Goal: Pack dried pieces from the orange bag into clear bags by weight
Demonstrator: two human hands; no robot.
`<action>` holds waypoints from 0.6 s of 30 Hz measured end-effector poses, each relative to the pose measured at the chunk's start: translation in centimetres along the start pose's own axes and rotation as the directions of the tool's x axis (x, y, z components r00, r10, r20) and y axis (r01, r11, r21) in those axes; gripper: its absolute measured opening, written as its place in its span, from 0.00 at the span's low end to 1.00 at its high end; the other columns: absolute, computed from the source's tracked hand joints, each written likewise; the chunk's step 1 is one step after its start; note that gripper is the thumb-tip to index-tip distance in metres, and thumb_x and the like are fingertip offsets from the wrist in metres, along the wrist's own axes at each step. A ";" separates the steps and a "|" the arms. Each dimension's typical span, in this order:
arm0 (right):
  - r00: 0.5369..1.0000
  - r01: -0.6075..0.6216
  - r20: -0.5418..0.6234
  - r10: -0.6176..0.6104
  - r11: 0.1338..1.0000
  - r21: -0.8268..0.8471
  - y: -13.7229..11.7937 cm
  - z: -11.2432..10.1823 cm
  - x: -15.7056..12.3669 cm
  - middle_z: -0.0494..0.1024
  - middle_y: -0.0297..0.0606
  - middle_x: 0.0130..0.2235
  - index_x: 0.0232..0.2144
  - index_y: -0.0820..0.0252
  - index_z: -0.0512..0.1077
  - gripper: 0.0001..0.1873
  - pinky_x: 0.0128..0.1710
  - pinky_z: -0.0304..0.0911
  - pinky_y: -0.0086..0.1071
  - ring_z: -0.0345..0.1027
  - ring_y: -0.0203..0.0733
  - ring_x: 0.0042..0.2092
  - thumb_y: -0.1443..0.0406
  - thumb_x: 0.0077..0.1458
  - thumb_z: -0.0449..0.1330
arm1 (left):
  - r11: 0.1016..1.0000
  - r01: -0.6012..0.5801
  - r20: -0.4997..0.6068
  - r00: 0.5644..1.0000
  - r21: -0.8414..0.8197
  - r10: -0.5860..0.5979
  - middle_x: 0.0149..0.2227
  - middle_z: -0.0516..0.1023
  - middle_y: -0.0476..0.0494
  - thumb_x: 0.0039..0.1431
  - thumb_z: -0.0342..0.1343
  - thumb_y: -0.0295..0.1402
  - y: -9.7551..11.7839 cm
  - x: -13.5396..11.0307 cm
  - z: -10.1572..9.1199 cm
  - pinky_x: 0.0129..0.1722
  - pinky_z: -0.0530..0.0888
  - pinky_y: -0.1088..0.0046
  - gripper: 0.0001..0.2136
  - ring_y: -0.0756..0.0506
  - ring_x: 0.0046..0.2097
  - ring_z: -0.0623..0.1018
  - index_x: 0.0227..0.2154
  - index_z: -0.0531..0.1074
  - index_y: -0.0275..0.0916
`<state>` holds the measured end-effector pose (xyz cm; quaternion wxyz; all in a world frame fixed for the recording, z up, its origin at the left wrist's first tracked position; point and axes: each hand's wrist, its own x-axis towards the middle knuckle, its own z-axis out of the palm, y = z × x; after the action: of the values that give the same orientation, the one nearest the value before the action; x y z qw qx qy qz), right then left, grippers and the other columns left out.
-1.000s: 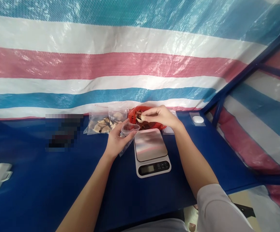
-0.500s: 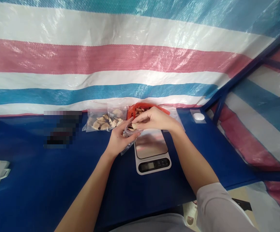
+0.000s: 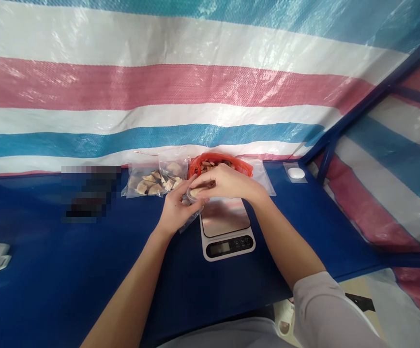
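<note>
"Where are your hands?"

"Your left hand [image 3: 176, 209] curls around a small clear plastic cup [image 3: 191, 195]. Your right hand [image 3: 229, 183] pinches closed on a pale curved dried piece [image 3: 196, 192] at the cup's rim, above a white digital scale with a steel top [image 3: 225, 217]."

Woven tarp [image 3: 159, 87]: horizontal bands of blue, white and pinkish red. Tabletop [image 3: 50, 261]: deep navy. Near its far edge, red container [image 3: 244, 166] holding brown pieces [image 3: 207, 166]; beside it, clear bag [image 3: 137, 192] of pale tan pieces [image 3: 146, 187]. Scale [image 3: 228, 249]: white body, silver plate.
</note>
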<state>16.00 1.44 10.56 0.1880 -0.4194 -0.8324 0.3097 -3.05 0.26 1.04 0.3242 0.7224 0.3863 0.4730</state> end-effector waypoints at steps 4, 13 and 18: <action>0.999 0.001 0.052 -0.003 0.999 0.036 -0.1 -0.3 0.0 0.84 0.28 0.41 0.41 0.48 0.83 0.12 0.47 0.67 0.31 0.76 0.41 0.43 0.66 0.54 0.67 | 0.999 0.040 -0.014 0.999 -0.002 -0.040 0.57 0.78 0.37 0.52 0.67 0.44 -0.2 -0.1 0.0 0.59 0.72 0.57 0.33 0.35 0.57 0.77 0.60 0.71 0.38; 1.000 -0.030 0.008 0.029 0.986 0.162 0.3 -0.6 -0.4 0.85 0.30 0.43 0.44 0.49 0.83 0.14 0.48 0.69 0.32 0.77 0.43 0.46 0.63 0.54 0.68 | 0.995 0.089 -0.038 0.995 0.040 -0.088 0.49 0.82 0.38 0.52 0.67 0.45 0.1 0.1 0.0 0.54 0.76 0.59 0.26 0.36 0.51 0.80 0.51 0.76 0.38; 0.996 0.012 -0.090 0.005 0.981 0.192 2.4 -1.6 -1.0 0.84 0.34 0.45 0.47 0.50 0.81 0.15 0.49 0.70 0.35 0.78 0.43 0.46 0.63 0.57 0.66 | 0.992 0.121 -0.108 0.987 0.036 -0.116 0.48 0.82 0.36 0.51 0.68 0.47 -0.1 0.1 -0.3 0.54 0.75 0.59 0.24 0.36 0.51 0.80 0.47 0.78 0.36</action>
<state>18.90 2.30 10.12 0.2654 -0.4114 -0.7899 0.3693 -3.30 0.43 1.09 0.3154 0.6788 0.4550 0.4824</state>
